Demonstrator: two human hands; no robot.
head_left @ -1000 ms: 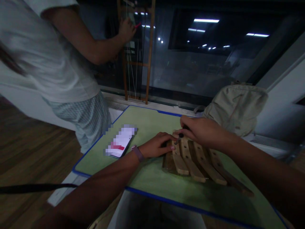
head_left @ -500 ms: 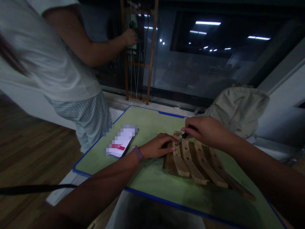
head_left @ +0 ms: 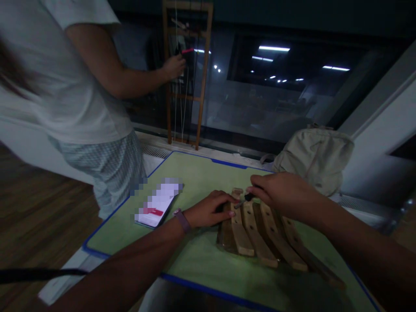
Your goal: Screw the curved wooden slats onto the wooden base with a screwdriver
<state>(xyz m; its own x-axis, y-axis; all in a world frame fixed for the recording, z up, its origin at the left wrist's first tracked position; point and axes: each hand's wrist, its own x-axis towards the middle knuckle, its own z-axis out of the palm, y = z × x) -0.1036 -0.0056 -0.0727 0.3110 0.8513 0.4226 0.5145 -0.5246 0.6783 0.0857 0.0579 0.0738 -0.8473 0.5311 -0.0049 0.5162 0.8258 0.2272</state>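
Note:
Several pale, bent wooden slats with dark holes lie side by side on a brownish, glossy base on the green tabletop. My left hand grips the upper part of the leftmost slat, its thumb and forefinger resting on the wood a little apart. In my right hand is a black-handled tool with a short metal shaft. The shaft slants down to the leftmost slat, its end close to my left fingertips. My right fingers cover most of the handle, and I cannot make out the tip's shape.
A phone with a lit screen lies left of my hands on the blue-edged table. Behind it, another person reaches to a tall wooden frame strung with cords. A beige backpack rests by the window at right.
The whole view has shifted, so the table and hands sit lower. The tool's shaft lies flatter against the slat. A bright pink strip now shows near the other person's hand.

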